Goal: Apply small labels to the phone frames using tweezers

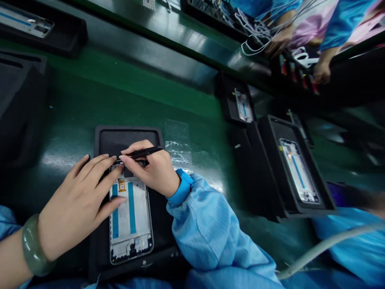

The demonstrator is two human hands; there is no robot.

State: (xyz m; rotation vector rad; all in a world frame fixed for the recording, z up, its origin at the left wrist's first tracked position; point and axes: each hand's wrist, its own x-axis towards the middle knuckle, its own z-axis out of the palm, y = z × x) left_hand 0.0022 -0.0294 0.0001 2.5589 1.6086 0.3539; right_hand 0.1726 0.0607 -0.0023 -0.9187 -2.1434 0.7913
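A phone frame [145,218] with two blue adhesive strips lies in a black foam tray [129,136] in front of me. My left hand [80,195] rests over the frame's upper left side, fingers stretched out and thumb across the strips. In my right hand [153,170] is a pair of black tweezers [144,152], pinched between thumb and fingers. Their tip points left at the frame's top edge, close to my left fingertips. Whether the tip grips anything is hidden. Below my fingers shows a small orange flex cable [122,185].
A clear plastic sheet [177,142] lies right of the tray. Stacked black trays [267,164] on the right hold another phone frame [299,169]. More trays [10,108] stand at left. Across the bench, a co-worker's hands [321,72] are near white cables [255,26]. A blurred person sits at right.
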